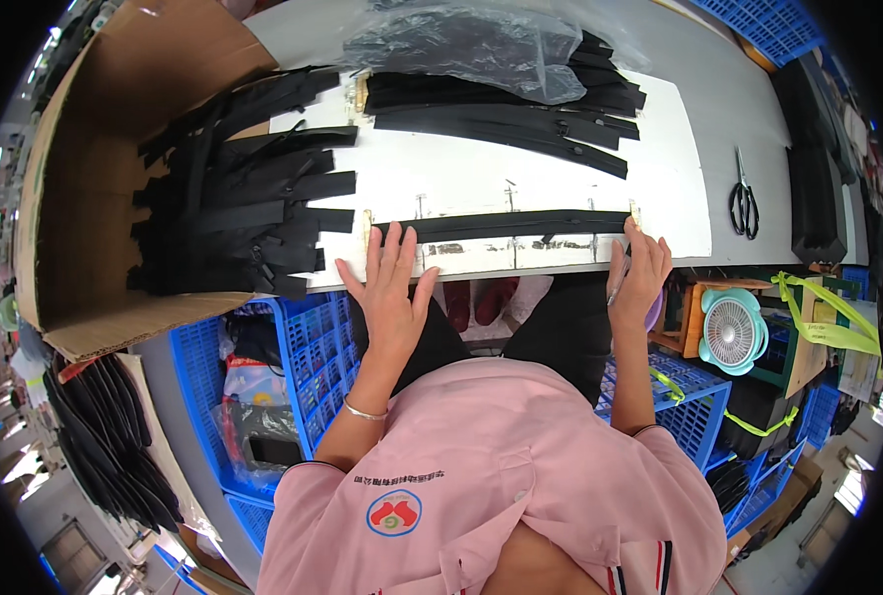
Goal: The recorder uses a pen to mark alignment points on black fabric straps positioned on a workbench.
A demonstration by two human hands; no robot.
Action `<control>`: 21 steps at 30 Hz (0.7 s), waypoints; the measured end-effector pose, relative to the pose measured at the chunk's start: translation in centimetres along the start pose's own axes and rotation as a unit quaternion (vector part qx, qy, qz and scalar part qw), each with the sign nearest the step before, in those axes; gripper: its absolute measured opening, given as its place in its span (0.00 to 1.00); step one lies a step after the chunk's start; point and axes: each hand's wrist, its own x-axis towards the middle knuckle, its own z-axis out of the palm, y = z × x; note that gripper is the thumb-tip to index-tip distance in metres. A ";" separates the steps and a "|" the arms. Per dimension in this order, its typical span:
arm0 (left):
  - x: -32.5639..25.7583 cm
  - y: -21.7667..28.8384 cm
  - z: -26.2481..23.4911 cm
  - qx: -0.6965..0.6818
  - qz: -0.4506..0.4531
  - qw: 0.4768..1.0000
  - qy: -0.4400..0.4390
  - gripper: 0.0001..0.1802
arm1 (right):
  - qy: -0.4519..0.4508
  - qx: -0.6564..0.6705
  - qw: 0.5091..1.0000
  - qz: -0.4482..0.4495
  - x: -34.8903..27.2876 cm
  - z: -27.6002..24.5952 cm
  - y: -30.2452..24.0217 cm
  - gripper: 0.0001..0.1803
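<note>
A long black zipper [501,225] lies straight across the white board [660,149], close to its near edge. My left hand [392,288] rests with fingers spread, its fingertips on the zipper's left end. At the other end, the fingertips of my right hand [642,276] touch the zipper while its fingers curl in. A thin silvery object shows by the right palm; its kind I cannot make out. Dark marks and short lines are on the board around the zipper. Beyond it lies a stack of black zippers [501,114], partly under a clear plastic bag [461,45].
An open cardboard box [84,218] at the left has many black zippers [233,208] spilling from it onto the board. Black-handled scissors [744,203] lie at the right. Blue crates [313,357] stand below the table, and a turquoise fan [733,331] is at the right.
</note>
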 end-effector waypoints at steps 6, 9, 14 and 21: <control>-0.2 -0.3 0.5 -0.018 0.005 1.000 0.011 0.33 | -0.084 0.318 0.919 0.218 4.2 -1.7 -6.8 0.13; -0.4 -0.4 0.6 -0.019 0.006 0.999 0.033 0.33 | -0.182 0.475 0.825 0.248 6.0 -0.9 -11.4 0.14; -0.2 -0.6 0.6 -0.021 0.004 0.999 0.028 0.33 | -0.204 0.543 0.802 0.141 7.7 1.9 -17.5 0.12; -0.2 -0.6 0.4 -0.047 0.000 0.998 0.032 0.33 | -0.220 0.477 0.846 0.090 6.3 6.5 -19.0 0.10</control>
